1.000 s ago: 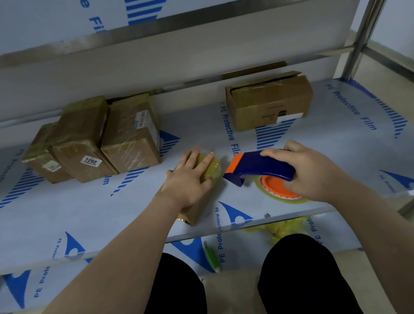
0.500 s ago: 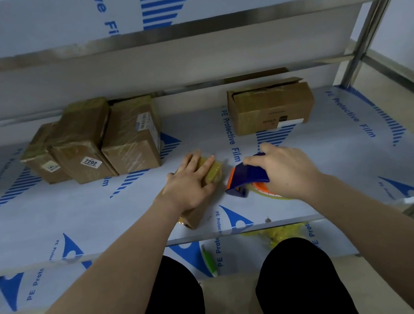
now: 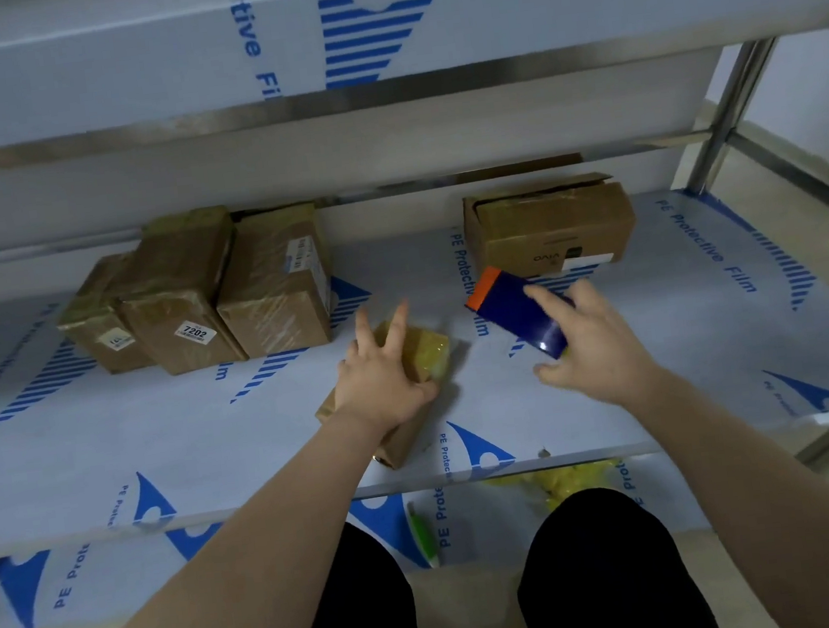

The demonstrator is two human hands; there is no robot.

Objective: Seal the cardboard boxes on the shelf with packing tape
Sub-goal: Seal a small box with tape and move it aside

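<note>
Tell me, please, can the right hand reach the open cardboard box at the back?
Probably yes: the open cardboard box sits beyond the right hand, nothing between, though it grips the tape dispenser.

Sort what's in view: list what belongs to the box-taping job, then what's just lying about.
Job in hand:
small box under the left hand
tape dispenser gripped by the right hand
three taped boxes, back left
open-flapped box, back right

Lying about:
green object on the lower shelf
yellow bundle, also on it
</note>
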